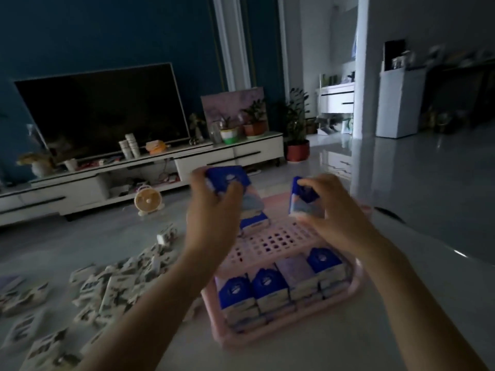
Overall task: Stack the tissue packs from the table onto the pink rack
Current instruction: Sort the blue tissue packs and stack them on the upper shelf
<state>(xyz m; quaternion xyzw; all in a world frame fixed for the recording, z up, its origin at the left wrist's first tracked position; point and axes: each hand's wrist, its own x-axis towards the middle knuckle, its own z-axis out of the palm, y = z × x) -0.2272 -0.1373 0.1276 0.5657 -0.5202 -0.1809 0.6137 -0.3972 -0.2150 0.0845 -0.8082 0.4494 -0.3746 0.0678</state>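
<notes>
A white table bears the pink rack, four tissue packs lining its near edge. Above its far end, the left hand grips a blue pack; the right hand pinches a second pack, upright.

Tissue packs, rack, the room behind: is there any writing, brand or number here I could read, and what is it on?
No text can be read; the picture is dim and blurred.
Tissue pack gripped by the left hand: pale emblem on blue, unreadable.
Second pack gripped by the right hand: the same.
Racked packs in the pink rack: emblems only, blurred.
Loose packs on the table: dark print, too blurred.
</notes>
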